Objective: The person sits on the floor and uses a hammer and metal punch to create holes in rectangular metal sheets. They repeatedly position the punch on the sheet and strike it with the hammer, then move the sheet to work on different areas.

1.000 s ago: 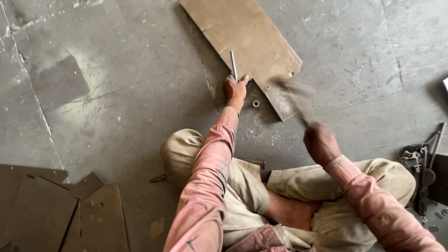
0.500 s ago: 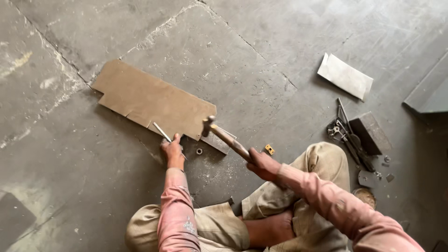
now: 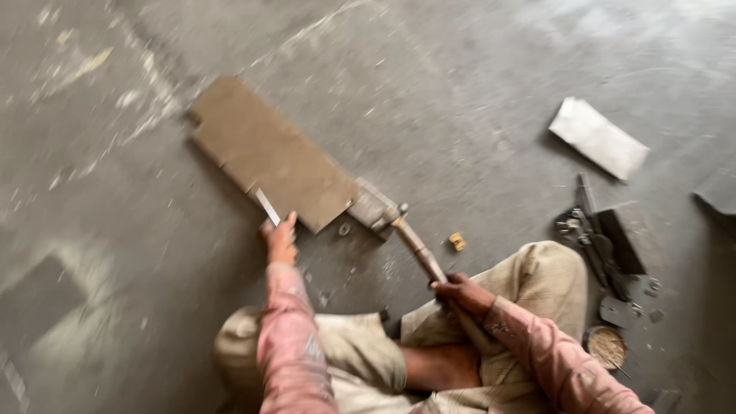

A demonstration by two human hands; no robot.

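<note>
Head view shows the left hand (image 3: 280, 242) pinching a thin, flat silver metal chisel (image 3: 268, 207) whose long axis runs up and left from the fingers onto the near edge of the flat brown rectangular metal sheet (image 3: 272, 157) lying on the grey concrete floor (image 3: 475, 92). The right hand (image 3: 462, 294) is wrapped tightly round the wooden handle of a hammer (image 3: 391, 226), whose steel head rests on the floor just right of the sheet's corner, well right of the chisel, so the left hand is nearer the sheet. Compared with half a second ago, the hammer head has dropped lower beside the sheet, and the view has swung.
</note>
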